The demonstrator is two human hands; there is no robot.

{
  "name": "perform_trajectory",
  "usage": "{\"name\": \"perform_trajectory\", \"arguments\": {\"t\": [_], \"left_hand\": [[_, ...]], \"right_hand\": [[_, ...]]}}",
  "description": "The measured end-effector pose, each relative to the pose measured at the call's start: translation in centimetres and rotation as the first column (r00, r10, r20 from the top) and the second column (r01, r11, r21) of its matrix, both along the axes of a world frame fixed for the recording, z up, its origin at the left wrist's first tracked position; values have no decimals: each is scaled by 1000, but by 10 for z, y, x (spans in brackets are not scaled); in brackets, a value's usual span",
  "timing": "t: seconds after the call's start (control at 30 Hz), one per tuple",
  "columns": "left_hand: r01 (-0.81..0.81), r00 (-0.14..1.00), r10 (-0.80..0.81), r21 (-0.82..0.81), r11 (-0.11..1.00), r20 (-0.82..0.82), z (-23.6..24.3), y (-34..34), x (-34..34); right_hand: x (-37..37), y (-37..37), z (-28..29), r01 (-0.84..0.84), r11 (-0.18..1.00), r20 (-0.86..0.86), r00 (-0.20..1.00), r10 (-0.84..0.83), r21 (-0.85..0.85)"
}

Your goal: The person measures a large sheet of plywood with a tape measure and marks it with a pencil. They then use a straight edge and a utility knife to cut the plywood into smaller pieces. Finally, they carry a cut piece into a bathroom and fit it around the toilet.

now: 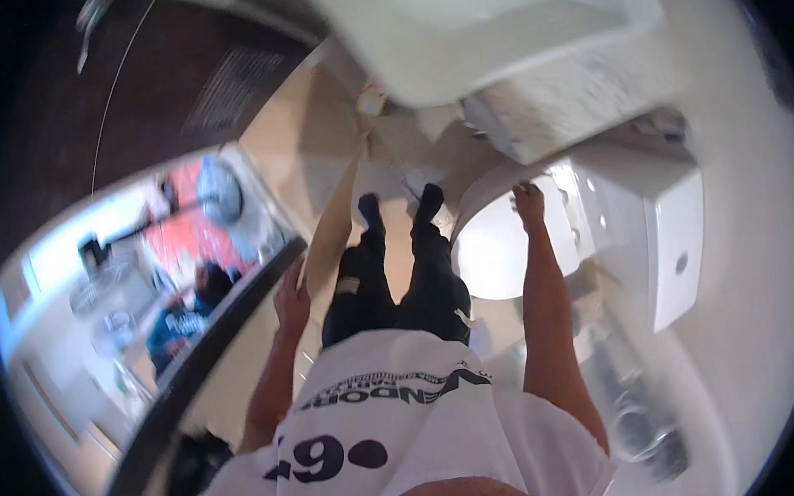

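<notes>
My left hand [291, 299] is closed at the near end of a thin, curved beige sheet [334, 220], which stands out beyond my fingers along the left of my legs. Over the toilet, my right hand [528, 204] is bent with its fingers curled together; something small and dark shows at the fingertips, too small to name. Beneath that hand lies the white toilet lid [502, 259], lowered. I cannot tell whether the hand touches it.
A white sink [494, 31] juts out ahead, and the toilet tank [671, 236] stands at the right. To the left, a dark frame [211, 349] borders an opening where another person [183, 324] is low down among clutter. A small container [372, 99] sits at the far wall.
</notes>
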State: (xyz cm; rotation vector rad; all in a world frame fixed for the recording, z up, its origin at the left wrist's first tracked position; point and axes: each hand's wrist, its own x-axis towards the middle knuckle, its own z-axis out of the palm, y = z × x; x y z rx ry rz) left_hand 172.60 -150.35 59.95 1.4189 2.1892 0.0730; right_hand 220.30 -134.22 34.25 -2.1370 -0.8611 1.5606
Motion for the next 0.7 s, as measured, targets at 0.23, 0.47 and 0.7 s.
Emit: {"name": "perform_trajectory", "arguments": {"t": [0.23, 0.47, 0.7], "left_hand": [[-251, 968, 240, 230, 940, 75, -1, -50, -27], [-362, 928, 312, 293, 885, 205, -17, -77, -87], [-495, 841, 385, 254, 831, 381, -5, -59, -118]], "right_hand": [[47, -135, -17, -407, 882, 150, 882, 447, -239], [-69, -164, 88, -282, 891, -26, 956, 292, -357], [-134, -134, 113, -543, 840, 326, 793, 514, -3]]}}
